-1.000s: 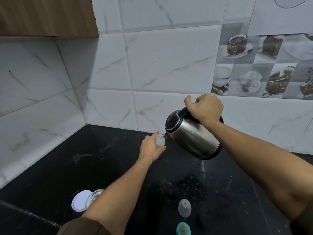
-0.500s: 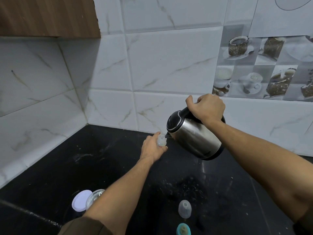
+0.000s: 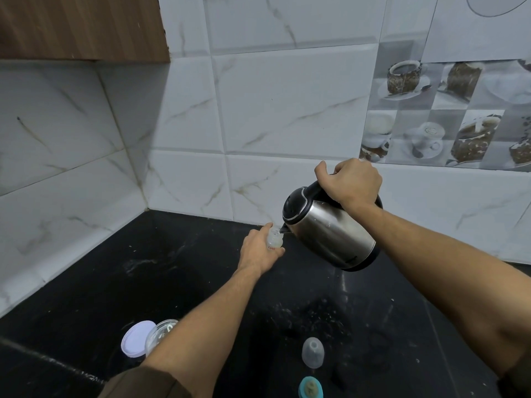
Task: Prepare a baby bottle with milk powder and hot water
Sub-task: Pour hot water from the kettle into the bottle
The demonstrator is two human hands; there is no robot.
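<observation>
The baby bottle (image 3: 274, 239) is small and see-through, with a bit of red writing on its side. It stands far back on the black tabletop (image 3: 143, 282), near the white tile wall. Its top is open. The left hand (image 3: 258, 251) has its grip wrapped tight around the bottle, so only the upper part of the bottle shows.

The right hand (image 3: 352, 182) has its grip closed on the black handle of the shiny metal kettle (image 3: 327, 228). The kettle is tipped to the left. Its spout sits right at the mouth of the bottle.

Closer to the person, a clear cap (image 3: 312, 352) stands on the tabletop. A teal ring with the teat (image 3: 310, 388) lies just below it. A glass jar (image 3: 161, 336) and its white lid (image 3: 135, 338) sit to the left, partly behind the left arm.
</observation>
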